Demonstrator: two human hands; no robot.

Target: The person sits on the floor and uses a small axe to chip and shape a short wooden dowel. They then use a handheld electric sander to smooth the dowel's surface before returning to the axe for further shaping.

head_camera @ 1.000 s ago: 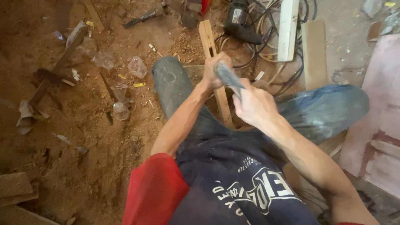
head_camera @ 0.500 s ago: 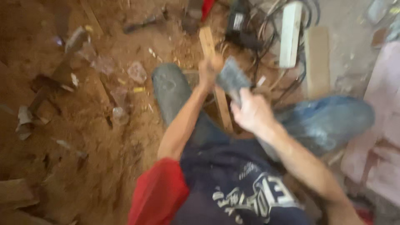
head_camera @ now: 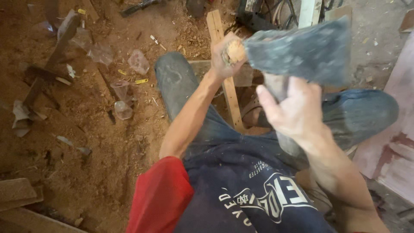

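Left hand (head_camera: 227, 56) grips the wooden piece (head_camera: 236, 51) above the wooden slat (head_camera: 224, 73), which lies on the floor (head_camera: 108, 151) between the knees. Right hand (head_camera: 295, 110) holds the axe (head_camera: 302, 51) just right of it. Plastic cups (head_camera: 123, 99) lie left of the left knee; power tools (head_camera: 254, 11) at the floor's far edge.

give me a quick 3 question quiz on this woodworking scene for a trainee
1. True or false: the left hand grips a round wooden piece at its end.
2. What does the right hand hold? A) a saw B) a dark hatchet-like tool C) a drill
3. Fill in: the long wooden strip lies between the person's ____.

Key: 1 true; 2 B; 3 legs
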